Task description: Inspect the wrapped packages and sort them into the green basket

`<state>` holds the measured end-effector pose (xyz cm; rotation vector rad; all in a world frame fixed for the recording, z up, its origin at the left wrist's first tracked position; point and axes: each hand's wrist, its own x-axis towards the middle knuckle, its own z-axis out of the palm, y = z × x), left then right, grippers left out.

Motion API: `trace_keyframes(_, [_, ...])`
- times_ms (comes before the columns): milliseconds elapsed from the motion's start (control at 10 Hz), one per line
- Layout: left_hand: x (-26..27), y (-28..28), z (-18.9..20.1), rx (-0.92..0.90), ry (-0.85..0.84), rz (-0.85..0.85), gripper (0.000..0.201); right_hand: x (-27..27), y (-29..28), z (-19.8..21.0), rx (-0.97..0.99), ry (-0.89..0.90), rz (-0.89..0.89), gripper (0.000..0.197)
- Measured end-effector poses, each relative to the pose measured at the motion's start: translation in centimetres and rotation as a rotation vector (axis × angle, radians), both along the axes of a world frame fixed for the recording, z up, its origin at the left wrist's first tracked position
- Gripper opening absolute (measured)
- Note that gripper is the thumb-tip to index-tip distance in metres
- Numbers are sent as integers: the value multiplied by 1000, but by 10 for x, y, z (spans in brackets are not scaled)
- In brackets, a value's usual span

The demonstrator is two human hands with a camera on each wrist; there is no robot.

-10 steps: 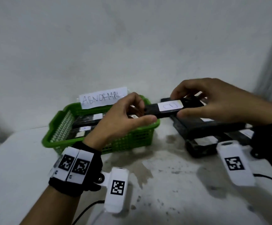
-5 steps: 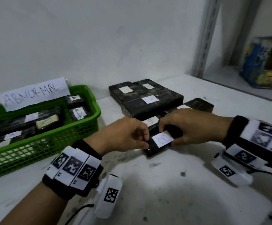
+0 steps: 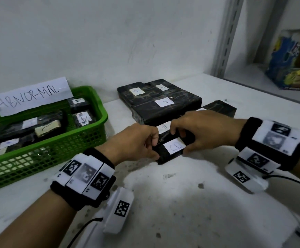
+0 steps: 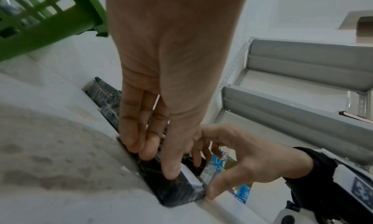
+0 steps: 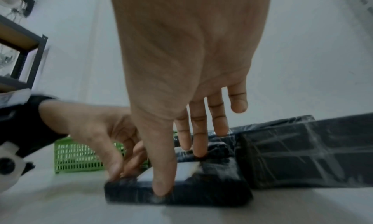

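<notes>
Small black wrapped package (image 3: 170,149) with a white label lying flat on the table, right of the green basket (image 3: 84,140). Basket's already got several black packages (image 3: 43,126) inside, and a stack of packages (image 3: 160,102) sits just behind the small one.

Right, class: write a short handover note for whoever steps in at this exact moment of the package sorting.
Left hand and right hand both grip the small black package with its white label up, resting on the white table.
Green basket, marked ABNORMAL, already holds several wrapped packages.
Stack of black packages sits unsorted behind the hands.
Left: finish checking this one, then the stack.
</notes>
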<state>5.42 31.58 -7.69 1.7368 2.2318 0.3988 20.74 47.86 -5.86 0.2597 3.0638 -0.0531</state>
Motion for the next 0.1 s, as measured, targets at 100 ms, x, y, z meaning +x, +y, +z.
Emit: trace_keyframes(100, [-4, -2, 3, 16, -37, 40, 28, -8, 5, 12, -62, 94, 6, 43])
